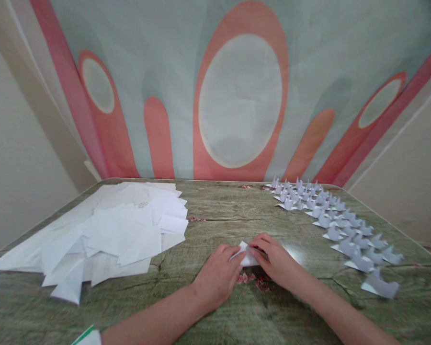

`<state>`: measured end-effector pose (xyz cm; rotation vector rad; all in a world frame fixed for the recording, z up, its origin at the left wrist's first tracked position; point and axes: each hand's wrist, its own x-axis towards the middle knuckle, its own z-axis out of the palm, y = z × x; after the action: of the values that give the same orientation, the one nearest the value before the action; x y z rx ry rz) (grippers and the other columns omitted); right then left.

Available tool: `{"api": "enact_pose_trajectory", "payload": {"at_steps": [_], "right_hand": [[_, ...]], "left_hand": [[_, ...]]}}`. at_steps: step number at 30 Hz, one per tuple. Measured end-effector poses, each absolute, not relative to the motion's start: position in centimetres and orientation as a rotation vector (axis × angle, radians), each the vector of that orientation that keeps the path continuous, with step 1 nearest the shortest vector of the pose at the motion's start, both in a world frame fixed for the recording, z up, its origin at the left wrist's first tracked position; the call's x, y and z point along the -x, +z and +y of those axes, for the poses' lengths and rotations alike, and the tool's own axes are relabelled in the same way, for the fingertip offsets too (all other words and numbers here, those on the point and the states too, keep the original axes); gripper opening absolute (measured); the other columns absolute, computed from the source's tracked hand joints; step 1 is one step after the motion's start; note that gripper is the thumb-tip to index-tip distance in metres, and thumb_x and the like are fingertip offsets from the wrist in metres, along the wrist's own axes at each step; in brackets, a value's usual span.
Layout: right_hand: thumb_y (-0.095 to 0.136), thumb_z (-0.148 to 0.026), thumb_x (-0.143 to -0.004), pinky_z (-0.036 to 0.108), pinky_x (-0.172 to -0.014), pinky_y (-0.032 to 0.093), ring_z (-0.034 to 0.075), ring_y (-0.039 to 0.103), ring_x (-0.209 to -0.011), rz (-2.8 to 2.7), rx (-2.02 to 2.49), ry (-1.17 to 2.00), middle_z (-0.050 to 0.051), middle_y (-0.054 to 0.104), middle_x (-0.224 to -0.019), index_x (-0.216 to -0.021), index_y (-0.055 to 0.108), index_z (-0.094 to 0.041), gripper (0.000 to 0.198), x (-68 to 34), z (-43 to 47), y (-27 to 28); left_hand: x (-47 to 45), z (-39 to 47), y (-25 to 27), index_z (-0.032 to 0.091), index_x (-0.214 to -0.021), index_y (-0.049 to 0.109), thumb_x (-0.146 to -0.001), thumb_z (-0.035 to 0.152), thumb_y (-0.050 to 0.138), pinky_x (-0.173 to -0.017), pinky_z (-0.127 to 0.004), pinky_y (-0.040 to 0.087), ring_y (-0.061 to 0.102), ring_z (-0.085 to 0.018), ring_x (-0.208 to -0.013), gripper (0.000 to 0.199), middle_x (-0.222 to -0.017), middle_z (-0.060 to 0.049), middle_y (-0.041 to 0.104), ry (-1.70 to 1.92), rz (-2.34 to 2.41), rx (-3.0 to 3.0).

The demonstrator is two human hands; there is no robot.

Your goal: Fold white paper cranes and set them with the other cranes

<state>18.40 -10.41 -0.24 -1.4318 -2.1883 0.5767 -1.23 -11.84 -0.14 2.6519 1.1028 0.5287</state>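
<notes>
A small folded piece of white paper (pixel 249 259) lies between my hands, low over the middle of the wood-patterned table (pixel 219 203). From the left, my left hand (pixel 220 269) grips its edge, fingers bent and pressed together. On the other side my right hand (pixel 273 258) pinches the paper between thumb and fingers. Part of the paper is hidden under my fingertips, so its full shape cannot be made out.
Loose white paper sheets (pixel 118 230) are heaped on the left of the table. Several folded white paper birds (pixel 380 283) stand in rows along the right side. A patterned backdrop (pixel 240 100) hangs behind the far edge.
</notes>
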Motion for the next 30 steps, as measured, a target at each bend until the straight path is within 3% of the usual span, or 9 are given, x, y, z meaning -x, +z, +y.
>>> {"api": "enact_pose_trajectory", "payload": {"at_steps": [4, 9, 30], "right_hand": [[0.042, -0.021, -0.089, 0.038, -0.094, 0.04, 0.02, 0.05, -0.106, -2.349, 1.268, 0.524, 0.007, 0.056, -0.117, -0.113, 0.058, -0.024, 0.03, -18.8, -11.5, -0.1], [0.038, -0.019, -0.09, 0.041, -0.098, 0.039, 0.021, 0.046, -0.114, -2.395, 1.237, 0.426, 0.007, 0.053, -0.126, -0.126, 0.049, -0.025, 0.038, -19.1, -12.5, -1.3], [0.039, -0.015, -0.09, 0.043, -0.098, 0.04, 0.023, 0.044, -0.116, -2.463, 1.263, 0.17, 0.007, 0.049, -0.131, -0.128, 0.047, -0.02, 0.04, -19.0, -12.6, -2.9]], "left_hand": [[1.1, -11.9, 0.0, 0.018, -0.121, 0.048, -0.09, 0.017, 0.041, -0.094, -0.038, 0.04, 0.048, -0.02, -0.105, 0.032, -0.12, -0.008, 0.054, 0.557, 1.091, -2.661], [1.1, -11.9, -0.1, 0.018, -0.123, 0.046, -0.09, 0.017, 0.04, -0.095, -0.04, 0.039, 0.048, -0.021, -0.106, 0.034, -0.123, -0.009, 0.052, 0.534, 1.096, -2.67], [1.0, -12.1, -0.9, 0.013, -0.128, 0.04, -0.087, 0.016, 0.042, -0.096, -0.039, 0.035, 0.044, -0.024, -0.11, 0.041, -0.131, -0.01, 0.044, 0.305, 1.165, -2.798]]}}
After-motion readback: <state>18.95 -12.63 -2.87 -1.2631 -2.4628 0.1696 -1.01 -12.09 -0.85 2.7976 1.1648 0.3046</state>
